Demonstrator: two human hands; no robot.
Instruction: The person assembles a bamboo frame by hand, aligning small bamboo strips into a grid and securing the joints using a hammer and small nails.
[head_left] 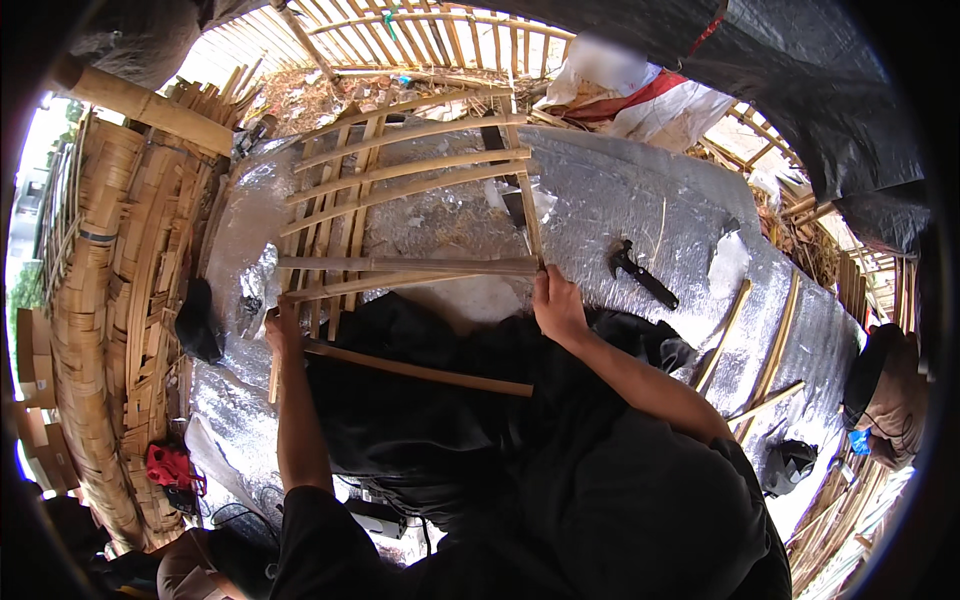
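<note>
A lattice frame of bamboo slats (400,190) lies on a silver foil-covered work surface (640,200). My left hand (283,332) grips the frame's near left end, where a slat (420,372) runs across my dark lap. My right hand (555,305) presses on the right end of a crosswise slat (410,265) at the frame's right upright. Both hands are closed on the bamboo.
A black hammer (642,273) lies on the foil right of my right hand. Loose bamboo strips (770,350) lie further right. Stacked woven bamboo (110,300) stands at the left, with a red tool (170,465) below. Another person (890,390) is at the right edge.
</note>
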